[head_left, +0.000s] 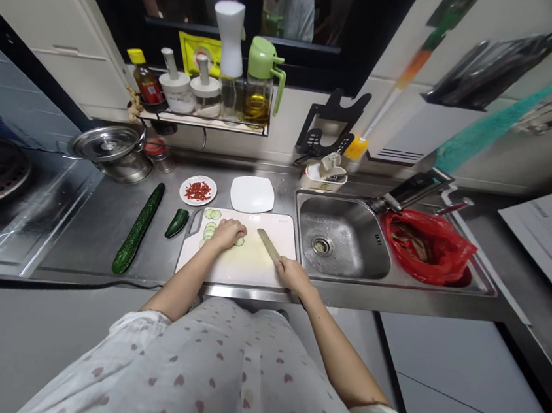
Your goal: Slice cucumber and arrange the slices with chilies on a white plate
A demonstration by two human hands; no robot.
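My right hand (293, 276) is wrapped round the handle of a kitchen knife (267, 244), its blade slanting up and left over the white cutting board (254, 273). On the board's left half, my left hand (228, 233) has its fingers curled down over cucumber slices. One cucumber slice (239, 242) shows beneath the fingertips; part of what lies under the palm is hidden. More pale green slices (209, 229) lie in a row left of this hand. A short cut piece of cucumber (177, 223) and a long whole cucumber (138, 230) rest on the counter to the left.
Behind the board stand a small plate of chopped red pieces (198, 190) and a white square plate (252, 194). The sink (346, 237) adjoins the board's right side, with a red plastic bag (424, 248) beyond. A lidded steel pot (114, 152) stands back left, under a condiment rack (206, 121).
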